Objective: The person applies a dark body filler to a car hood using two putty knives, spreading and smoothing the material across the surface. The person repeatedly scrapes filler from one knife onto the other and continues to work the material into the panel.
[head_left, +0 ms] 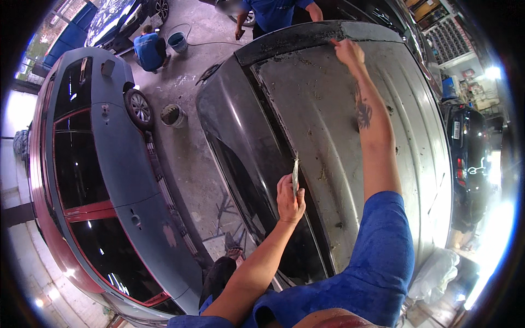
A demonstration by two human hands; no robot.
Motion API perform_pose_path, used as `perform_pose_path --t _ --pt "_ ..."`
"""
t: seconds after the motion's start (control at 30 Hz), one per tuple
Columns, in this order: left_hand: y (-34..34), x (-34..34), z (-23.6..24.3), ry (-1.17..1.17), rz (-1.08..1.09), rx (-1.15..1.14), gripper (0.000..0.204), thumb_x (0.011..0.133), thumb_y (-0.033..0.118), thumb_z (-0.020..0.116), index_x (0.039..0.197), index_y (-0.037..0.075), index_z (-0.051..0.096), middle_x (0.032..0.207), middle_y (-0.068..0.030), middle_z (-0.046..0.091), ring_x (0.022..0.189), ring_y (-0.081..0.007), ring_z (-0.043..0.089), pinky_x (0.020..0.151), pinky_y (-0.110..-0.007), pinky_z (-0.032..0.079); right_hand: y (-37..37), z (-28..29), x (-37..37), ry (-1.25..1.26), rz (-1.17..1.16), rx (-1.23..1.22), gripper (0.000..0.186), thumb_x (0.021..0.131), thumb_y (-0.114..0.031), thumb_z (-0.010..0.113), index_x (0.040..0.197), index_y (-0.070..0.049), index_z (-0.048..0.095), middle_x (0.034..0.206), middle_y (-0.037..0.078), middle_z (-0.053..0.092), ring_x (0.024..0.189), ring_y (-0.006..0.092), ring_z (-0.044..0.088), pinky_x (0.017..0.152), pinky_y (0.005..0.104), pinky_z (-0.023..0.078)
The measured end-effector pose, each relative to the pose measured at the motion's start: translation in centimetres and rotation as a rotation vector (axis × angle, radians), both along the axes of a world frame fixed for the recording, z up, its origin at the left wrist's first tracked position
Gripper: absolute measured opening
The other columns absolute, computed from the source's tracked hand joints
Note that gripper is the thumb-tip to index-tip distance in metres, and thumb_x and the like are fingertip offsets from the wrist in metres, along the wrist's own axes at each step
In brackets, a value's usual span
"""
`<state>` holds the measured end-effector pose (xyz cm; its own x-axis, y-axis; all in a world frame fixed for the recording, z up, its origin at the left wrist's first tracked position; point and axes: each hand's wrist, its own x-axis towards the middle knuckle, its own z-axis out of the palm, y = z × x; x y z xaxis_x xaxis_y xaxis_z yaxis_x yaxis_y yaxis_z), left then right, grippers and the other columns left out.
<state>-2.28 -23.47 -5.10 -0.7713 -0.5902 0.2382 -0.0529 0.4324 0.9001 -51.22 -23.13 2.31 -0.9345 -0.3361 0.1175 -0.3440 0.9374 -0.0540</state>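
A grey car roof [328, 104] with raised ribs lies before me, its surface dusty and scattered with dark crumbs. A dark channel [273, 117] runs along its left side. My left hand [291, 203] is closed around a narrow silver blade-like tool [296, 175], whose tip points away from me at the channel's edge. At the far end of the roof, my right hand [349, 53] is by the rough black band [295, 44]. Its fingers are curled, the foremost one reaching left toward the band; whatever they may hold is too small to make out.
A partly grey, partly red car [131, 180] stands to the left. Buckets [173, 116] sit on the floor between the cars. One person [149, 49] crouches at the far left; another [273, 13] stands beyond the roof. Clear plastic sheeting [436, 275] bunches at the lower right.
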Motion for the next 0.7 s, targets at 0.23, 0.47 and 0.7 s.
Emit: perform_pose_path --t 0.23,0.47,0.7 --pt "0.3 0.1 -0.4 0.011 0.016 -0.003 0.023 0.096 0.021 0.058 0.107 0.002 0.051 0.111 -0.0150 0.058 0.108 -0.0405 0.056 0.088 -0.047 0.049 -2.8 0.2 8.7 -0.063 0.318 -0.041 0.023 0.089 -0.026 0.062 0.106 -0.016 0.074 0.098 0.015 0.071 0.093 0.0360 0.068 0.082 0.0476 0.053" --pt "0.4 -0.1 -0.5 0.045 0.049 -0.016 0.028 0.099 0.029 0.054 0.102 0.001 0.053 0.112 -0.0157 0.059 0.109 -0.0411 0.056 0.089 -0.048 0.049 2.6 0.8 17.5 -0.218 0.626 -0.093 0.022 0.090 -0.020 0.061 0.106 -0.019 0.074 0.096 0.014 0.071 0.091 0.0333 0.068 0.081 0.0449 0.053" --pt "0.5 0.5 -0.2 -0.002 0.033 0.061 0.027 0.098 0.028 0.056 0.101 0.002 0.052 0.116 -0.0158 0.059 0.110 -0.0410 0.056 0.089 -0.047 0.049 1.9 2.8 10.4 -0.099 0.306 -0.160 0.021 0.090 -0.021 0.063 0.107 -0.015 0.073 0.097 0.015 0.071 0.091 0.0347 0.067 0.076 0.0452 0.052"
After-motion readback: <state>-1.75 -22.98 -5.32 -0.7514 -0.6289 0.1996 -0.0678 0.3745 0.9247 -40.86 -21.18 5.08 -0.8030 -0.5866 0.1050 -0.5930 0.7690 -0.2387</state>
